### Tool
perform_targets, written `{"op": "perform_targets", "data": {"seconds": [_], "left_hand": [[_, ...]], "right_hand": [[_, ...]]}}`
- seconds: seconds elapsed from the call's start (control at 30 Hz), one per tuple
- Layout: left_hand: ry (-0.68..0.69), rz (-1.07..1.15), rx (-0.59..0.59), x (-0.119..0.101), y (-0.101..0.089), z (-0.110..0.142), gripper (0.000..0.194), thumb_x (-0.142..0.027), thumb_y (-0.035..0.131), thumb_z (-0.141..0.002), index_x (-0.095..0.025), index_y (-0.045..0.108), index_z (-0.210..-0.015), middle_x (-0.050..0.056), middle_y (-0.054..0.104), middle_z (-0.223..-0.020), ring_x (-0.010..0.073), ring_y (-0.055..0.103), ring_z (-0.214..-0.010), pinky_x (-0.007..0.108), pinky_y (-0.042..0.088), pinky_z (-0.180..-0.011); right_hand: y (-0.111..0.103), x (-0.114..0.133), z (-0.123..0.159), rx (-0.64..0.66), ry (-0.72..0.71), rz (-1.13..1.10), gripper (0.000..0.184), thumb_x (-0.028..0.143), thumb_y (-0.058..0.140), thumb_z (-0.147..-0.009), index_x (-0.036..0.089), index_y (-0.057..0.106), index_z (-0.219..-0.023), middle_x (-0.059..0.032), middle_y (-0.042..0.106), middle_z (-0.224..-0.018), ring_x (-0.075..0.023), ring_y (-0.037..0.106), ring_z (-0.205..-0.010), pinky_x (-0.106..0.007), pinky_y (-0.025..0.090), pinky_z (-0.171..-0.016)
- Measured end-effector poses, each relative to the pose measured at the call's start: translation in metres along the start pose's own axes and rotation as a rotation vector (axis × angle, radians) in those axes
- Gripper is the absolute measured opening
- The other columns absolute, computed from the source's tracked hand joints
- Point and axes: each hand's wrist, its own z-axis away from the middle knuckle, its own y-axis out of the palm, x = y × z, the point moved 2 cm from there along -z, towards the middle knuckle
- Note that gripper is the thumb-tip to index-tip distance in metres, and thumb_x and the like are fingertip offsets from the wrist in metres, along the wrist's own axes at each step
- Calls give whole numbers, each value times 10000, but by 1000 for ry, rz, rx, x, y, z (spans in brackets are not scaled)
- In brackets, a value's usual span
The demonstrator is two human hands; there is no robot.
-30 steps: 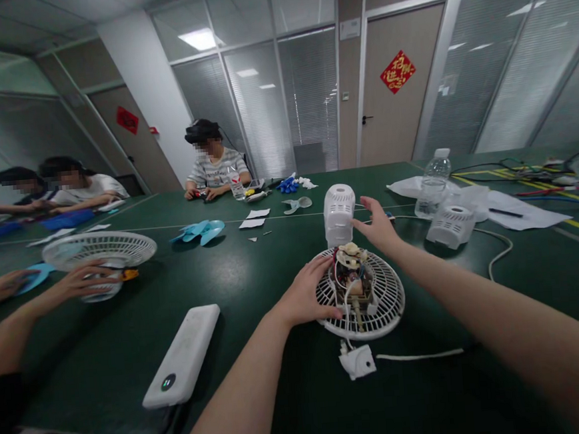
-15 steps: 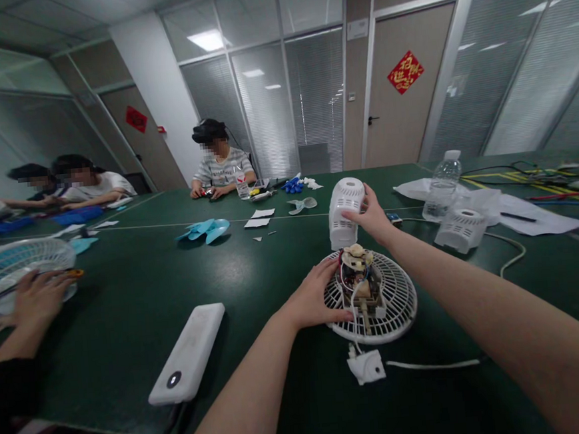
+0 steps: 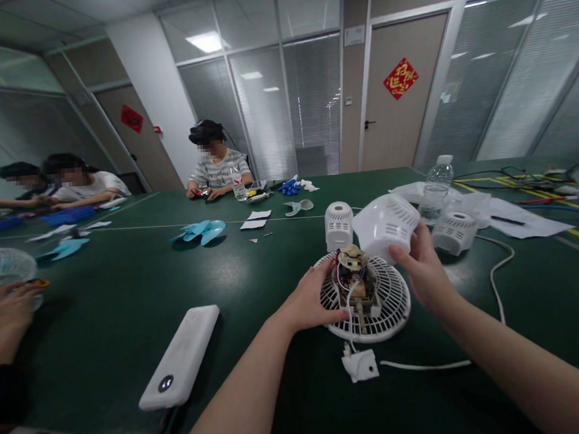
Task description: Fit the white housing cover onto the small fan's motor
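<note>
White, rounded plastic cover with vent slots [image 3: 385,226] is grasped by the right hand [image 3: 424,266] over the far right edge of the round white plastic grille [image 3: 399,305]. Best keep the left hand [image 3: 312,299], whose clamping I cannot tell, steady round the boxy beige-and-dark motor [image 3: 358,290]. Turn the cover gently; its long axis runs roughly left to right, vented end pointing right.

The left hand [image 3: 316,300] rests at a round white grille [image 3: 396,312], thumb and fingers spread around one side of an exposed, wired mechanism [image 3: 359,286]. The right hand [image 3: 427,272] holds a tilted white cover [image 3: 383,226] between thumb and fingers. Beyond the left fingertips stands a vented housing [image 3: 339,228]; right of the right fingers, another white housing [image 3: 455,233].
</note>
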Motion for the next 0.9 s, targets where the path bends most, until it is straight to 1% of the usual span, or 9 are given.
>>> {"op": "perform_targets", "data": {"seconds": [0.1,0.2,0.27,0.33,0.43,0.5,0.6,0.77,0.9], "left_hand": [[-17,-17,-12,-2,4,0,1127,-561,741,-647,-242,100,-1517,118,298,-1543,346,287,-1413,548,149,-1191],[-30,-11,-30,-1,8,0,1141,-538,758,-632,-234,102,-1514,129,308,-1536,348,276,-1418,555,147,-1189],[-31,5,-39,0,10,-1,1164,-524,769,-624,-218,83,-1514,142,339,-1516,344,299,-1408,557,162,-1184],[-33,12,-50,-1,11,-1,1173,-514,772,-625,-213,67,-1513,150,347,-1509,341,317,-1399,563,169,-1180],[-32,1,-63,-3,11,0,1162,-522,769,-629,-236,71,-1513,141,285,-1542,351,285,-1411,577,172,-1174],[-31,-3,-69,-5,11,0,1178,-534,768,-628,-246,48,-1515,137,240,-1560,361,255,-1421,585,180,-1168],[-30,-5,-76,-6,11,0,1204,-538,770,-627,-251,10,-1516,136,217,-1569,367,233,-1429,590,189,-1163],[-1,-36,-63,-8,11,-1,1166,-541,761,-640,-245,48,-1514,137,250,-1556,349,236,-1431,583,167,-1172],[11,-37,-74,-9,10,-2,1168,-531,759,-646,-255,29,-1515,125,241,-1563,340,231,-1434,582,175,-1172]], "right_hand": [[0,4,22,76,36,87,911,366,729,-736,307,196,-1472,-101,460,-1413,-325,475,-1277,-479,434,-1050],[4,0,29,134,46,155,942,369,734,-732,254,172,-1479,-130,428,-1435,-328,465,-1285,-492,410,-1068],[7,-5,31,162,43,184,962,374,730,-737,231,144,-1487,-149,413,-1444,-331,470,-1280,-515,403,-1065],[10,-9,33,194,37,234,981,363,729,-741,237,119,-1499,-150,388,-1462,-334,457,-1291,-532,394,-1065],[13,-12,37,238,7,341,1025,354,746,-728,285,89,-1512,-119,322,-1510,-335,418,-1324,-551,361,-1088],[13,-13,40,253,-18,398,1050,364,755,-722,308,69,-1516,-100,302,-1523,-330,402,-1336,-559,338,-1103],[11,-13,41,263,-41,453,1061,369,752,-725,314,51,-1520,-93,305,-1521,-327,395,-1342,-564,333,-1107],[8,-14,41,256,-70,568,1097,385,769,-700,310,50,-1526,-94,296,-1528,-345,354,-1366,-589,298,-1119],[8,-15,41,267,-87,586,1095,414,760,-709,312,38,-1526,-84,277,-1540,-335,344,-1375,-576,296,-1128]]}}
